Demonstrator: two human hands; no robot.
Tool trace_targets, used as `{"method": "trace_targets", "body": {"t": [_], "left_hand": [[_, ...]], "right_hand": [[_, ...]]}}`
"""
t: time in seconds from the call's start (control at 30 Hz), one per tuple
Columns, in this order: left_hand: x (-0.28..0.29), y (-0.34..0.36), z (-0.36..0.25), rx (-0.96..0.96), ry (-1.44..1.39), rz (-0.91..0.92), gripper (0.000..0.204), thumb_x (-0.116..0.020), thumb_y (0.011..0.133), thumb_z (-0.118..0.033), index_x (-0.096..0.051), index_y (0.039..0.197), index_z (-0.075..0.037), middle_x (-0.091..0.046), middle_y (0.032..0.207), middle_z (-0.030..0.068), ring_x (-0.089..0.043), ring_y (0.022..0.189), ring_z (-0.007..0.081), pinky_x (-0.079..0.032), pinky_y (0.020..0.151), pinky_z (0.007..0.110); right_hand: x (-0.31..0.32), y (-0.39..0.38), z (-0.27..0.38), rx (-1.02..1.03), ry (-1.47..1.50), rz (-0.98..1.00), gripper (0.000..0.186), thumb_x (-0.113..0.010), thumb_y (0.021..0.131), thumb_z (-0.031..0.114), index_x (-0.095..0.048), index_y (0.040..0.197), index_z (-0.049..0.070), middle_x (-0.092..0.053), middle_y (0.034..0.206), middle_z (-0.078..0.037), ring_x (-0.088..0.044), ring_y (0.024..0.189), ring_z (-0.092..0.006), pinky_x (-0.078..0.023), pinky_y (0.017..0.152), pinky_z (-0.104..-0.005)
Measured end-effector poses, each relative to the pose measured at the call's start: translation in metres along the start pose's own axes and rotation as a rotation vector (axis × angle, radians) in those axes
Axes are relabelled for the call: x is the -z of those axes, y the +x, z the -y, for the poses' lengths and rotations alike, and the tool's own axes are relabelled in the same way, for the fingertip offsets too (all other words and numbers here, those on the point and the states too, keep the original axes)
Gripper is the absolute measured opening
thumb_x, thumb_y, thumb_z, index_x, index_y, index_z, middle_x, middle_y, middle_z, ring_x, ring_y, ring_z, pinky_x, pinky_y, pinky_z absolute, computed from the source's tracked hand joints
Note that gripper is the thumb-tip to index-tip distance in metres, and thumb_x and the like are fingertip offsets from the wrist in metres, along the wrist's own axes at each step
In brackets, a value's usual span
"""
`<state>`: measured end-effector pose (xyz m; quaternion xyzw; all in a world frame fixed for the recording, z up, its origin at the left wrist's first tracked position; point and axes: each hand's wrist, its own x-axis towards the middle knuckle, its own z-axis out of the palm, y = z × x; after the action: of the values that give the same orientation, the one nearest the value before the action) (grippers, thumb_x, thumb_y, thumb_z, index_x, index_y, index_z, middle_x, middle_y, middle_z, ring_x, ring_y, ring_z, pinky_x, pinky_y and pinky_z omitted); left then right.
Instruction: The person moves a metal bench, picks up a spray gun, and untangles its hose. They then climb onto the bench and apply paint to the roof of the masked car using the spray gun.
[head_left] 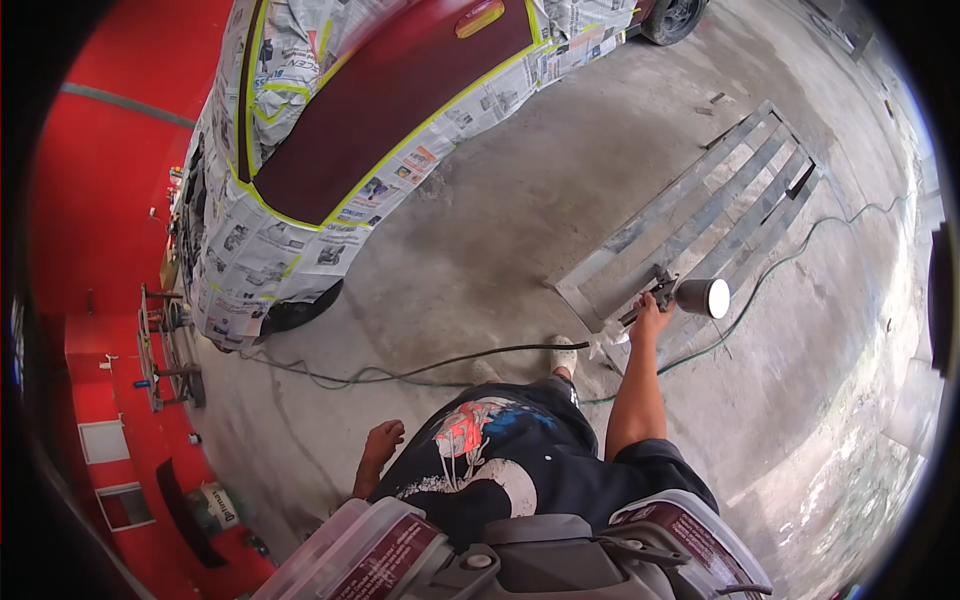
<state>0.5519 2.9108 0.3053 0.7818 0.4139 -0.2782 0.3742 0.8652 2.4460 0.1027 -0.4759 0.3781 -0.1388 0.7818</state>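
My right hand (652, 316) is closed round the grip of a paint spray gun (664, 286). The gun's grey metal cup (692, 296) tilts outward to the right, its round white end in sight. From near the gun's handle a dark air hose (480, 352) runs left across the floor. My left hand (383, 440) hangs low by my side with its fingers curled, and nothing shows in it. Ahead and to the left stands a car with a bare dark red panel (400, 110), bordered by yellow-green tape and masked all around with newspaper (270, 240).
A slatted metal frame (690, 205) lies on the concrete floor to the right, near the gun. A green hose (790, 258) curves past it. Along the red wall (100, 220) at left stands a metal rack (165, 345). Respirator cartridges (680, 545) fill the lower edge.
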Motion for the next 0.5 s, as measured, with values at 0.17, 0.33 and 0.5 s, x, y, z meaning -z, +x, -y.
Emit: {"method": "trace_targets", "body": {"t": [0.17, 0.33, 0.5], "left_hand": [[-0.009, 0.006, 0.021, 0.062, -0.014, 0.036, 0.036, -0.054, 0.087, -0.028, -0.064, 0.111, -0.002, -0.068, 0.097, 0.0082, -0.065, 0.088, 0.0176, -0.05, 0.073, 0.029], [-0.014, 0.005, 0.002, -0.123, 0.168, 0.041, 0.035, -0.052, 0.088, -0.029, -0.065, 0.107, -0.003, -0.068, 0.1, 0.011, -0.064, 0.088, 0.0166, -0.05, 0.078, 0.03], [-0.017, 0.01, -0.016, -0.032, 0.074, -0.001, 0.035, -0.053, 0.089, -0.028, -0.065, 0.109, -0.002, -0.068, 0.1, 0.0113, -0.064, 0.088, 0.0168, -0.051, 0.079, 0.03]], "right_hand": [[0.001, -0.001, 0.0, 0.009, 0.061, 0.027, 0.039, -0.063, 0.077, 0.0, -0.047, 0.112, 0.005, -0.059, 0.082, -0.005, -0.056, 0.066, -0.0144, -0.047, 0.06, -0.0301], [0.016, 0.008, -0.006, 0.065, -0.101, 0.067, 0.049, -0.067, 0.076, 0.002, -0.046, 0.121, 0.002, -0.059, 0.087, -0.005, -0.056, 0.077, -0.0137, -0.045, 0.07, -0.0264], [0.014, -0.006, 0.003, 0.053, -0.083, 0.109, 0.047, -0.07, 0.076, 0.003, -0.049, 0.118, 0.002, -0.059, 0.094, -0.004, -0.055, 0.083, -0.0135, -0.043, 0.075, -0.0254]]}}
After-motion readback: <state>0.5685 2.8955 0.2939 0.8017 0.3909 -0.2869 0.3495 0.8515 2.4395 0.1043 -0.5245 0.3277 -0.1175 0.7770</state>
